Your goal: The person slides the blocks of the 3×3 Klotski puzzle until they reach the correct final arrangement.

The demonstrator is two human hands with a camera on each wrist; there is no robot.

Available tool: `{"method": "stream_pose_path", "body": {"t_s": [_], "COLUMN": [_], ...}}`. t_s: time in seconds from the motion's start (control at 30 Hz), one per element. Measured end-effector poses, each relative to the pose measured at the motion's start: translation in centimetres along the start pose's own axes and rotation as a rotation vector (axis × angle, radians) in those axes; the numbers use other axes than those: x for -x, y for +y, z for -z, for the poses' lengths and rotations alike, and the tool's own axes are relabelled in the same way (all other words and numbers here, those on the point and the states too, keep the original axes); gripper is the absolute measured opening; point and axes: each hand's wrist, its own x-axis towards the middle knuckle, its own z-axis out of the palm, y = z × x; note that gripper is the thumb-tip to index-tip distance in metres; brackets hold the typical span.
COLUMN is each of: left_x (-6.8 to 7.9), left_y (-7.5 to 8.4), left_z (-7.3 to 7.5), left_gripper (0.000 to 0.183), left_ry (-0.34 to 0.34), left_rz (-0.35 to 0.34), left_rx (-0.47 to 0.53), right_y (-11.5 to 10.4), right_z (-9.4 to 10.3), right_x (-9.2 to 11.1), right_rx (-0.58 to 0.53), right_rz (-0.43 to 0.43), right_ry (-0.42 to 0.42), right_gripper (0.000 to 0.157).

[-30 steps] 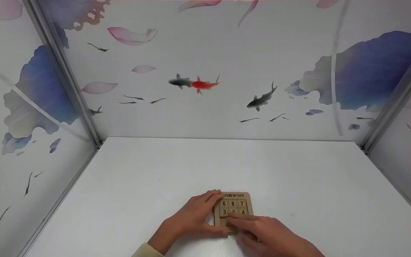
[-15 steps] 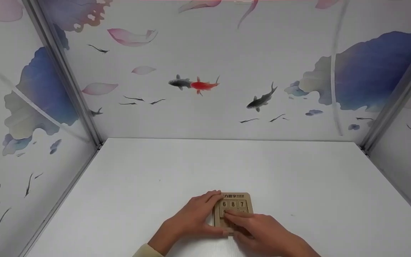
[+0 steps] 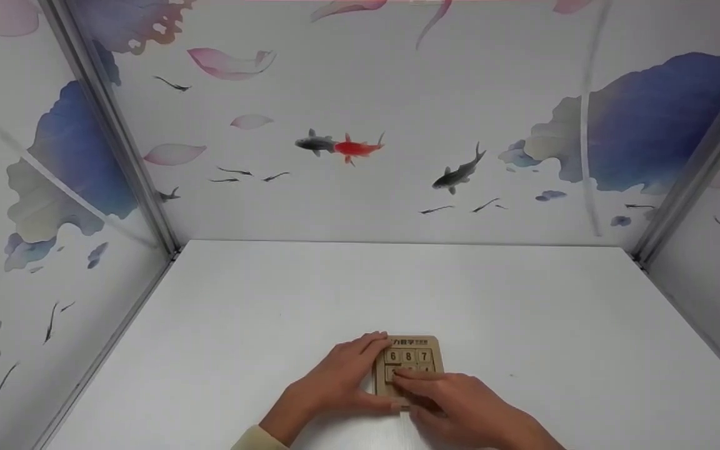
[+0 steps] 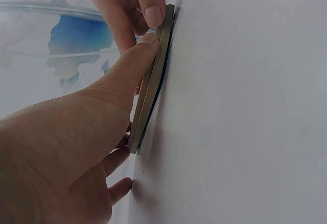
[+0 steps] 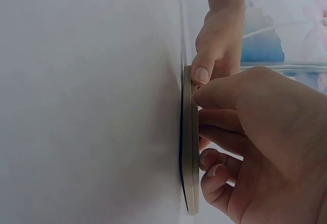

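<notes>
A wooden number slide puzzle (image 3: 414,342) lies on the white table, with tiles 6, 8 and 7 along its top row. My left hand (image 3: 335,378) holds its left side, fingers at the upper left corner and thumb along the near edge. The left wrist view shows that thumb (image 4: 138,55) against the board's rim. My right hand (image 3: 466,406) presses fingertips on the left tile of the second row, covering its number and most of the lower tiles. In the right wrist view, the right thumb (image 5: 217,92) touches the near rim of the board, while the outer fingers curl above its face.
White panels (image 3: 360,206) printed with fish, petals and blue leaves stand behind the table (image 3: 241,300) and at both sides. Metal posts (image 3: 113,125) mark the back corners.
My right fingertips have moved up from the lower part onto the left second-row tile. That tile has slid slightly toward me, with a dark gap under the 6. The left hand stays put.
</notes>
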Motion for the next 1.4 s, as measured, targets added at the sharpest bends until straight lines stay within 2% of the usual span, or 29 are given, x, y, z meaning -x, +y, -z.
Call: {"method": "stream_pose_path", "body": {"t_s": [0.23,0.6,0.77,0.93,1.17,1.4], "left_x": [0.0,0.0,0.0,-0.1,-0.1,0.0], "left_y": [0.0,-0.1,-0.1,0.0,0.0,0.0], "left_z": [0.1,0.1,0.0,0.0,0.2,0.3], "left_gripper": [0.104,0.105,0.105,0.105,0.105,0.104], "left_ry": [0.019,0.026,0.023,0.016,0.008,-0.01], "left_rz": [-0.037,-0.037,-0.031,-0.023,-0.016,-0.013], "left_rx": [-0.042,-0.052,-0.058,-0.062,-0.039,-0.035], "right_y": [-0.2,-0.5,-0.6,-0.4,-0.2,0.2], "right_z": [0.5,0.5,0.6,0.8,1.1,1.3], "right_x": [0.4,0.6,0.5,0.2,-0.7,-2.2], "right_rx": [-0.024,-0.021,-0.031,-0.089,-0.083,-0.081], "right_rz": [0.028,0.148,0.125,0.09,0.096,0.041], "right_ry": [-0.042,0.022,0.003,-0.021,0.031,0.04], "right_gripper": [0.047,0.038,0.038,0.036,0.038,0.046]}}
